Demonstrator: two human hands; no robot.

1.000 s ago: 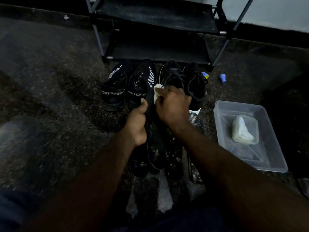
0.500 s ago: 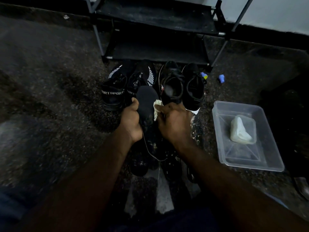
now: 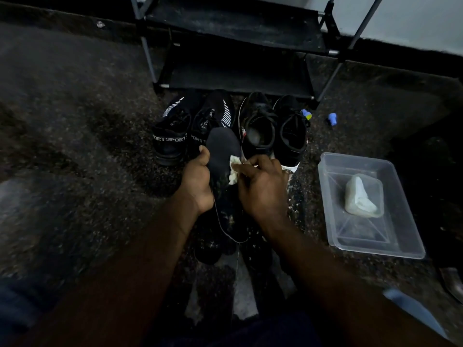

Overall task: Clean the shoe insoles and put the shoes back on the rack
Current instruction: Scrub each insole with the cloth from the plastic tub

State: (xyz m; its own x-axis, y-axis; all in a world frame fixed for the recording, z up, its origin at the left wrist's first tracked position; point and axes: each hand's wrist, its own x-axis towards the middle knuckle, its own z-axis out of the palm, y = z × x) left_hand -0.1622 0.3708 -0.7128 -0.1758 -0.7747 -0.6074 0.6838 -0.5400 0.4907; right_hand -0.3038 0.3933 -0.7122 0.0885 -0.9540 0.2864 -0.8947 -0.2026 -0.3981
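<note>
My left hand [image 3: 198, 182] grips the left edge of a black insole [image 3: 221, 151] that stands up in front of the shoes. My right hand [image 3: 261, 187] pinches a small white cloth [image 3: 234, 167] against the insole's right side. Behind them stand a black pair marked SPORT [image 3: 172, 137] and a black laced pair [image 3: 273, 128], toes toward the black shoe rack [image 3: 235, 33]. More dark insoles [image 3: 210, 246] lie on the floor under my hands.
A clear plastic tub [image 3: 398, 236] holding a pale wet lump [image 3: 360, 199] sits on the floor to the right. Two small blue caps [image 3: 332, 118] lie near the rack's right leg. The floor is dark speckled stone.
The right hand with the cloth has slid down the insole toward me, baring its rounded top end. The left hand kept its grip and dropped slightly.
</note>
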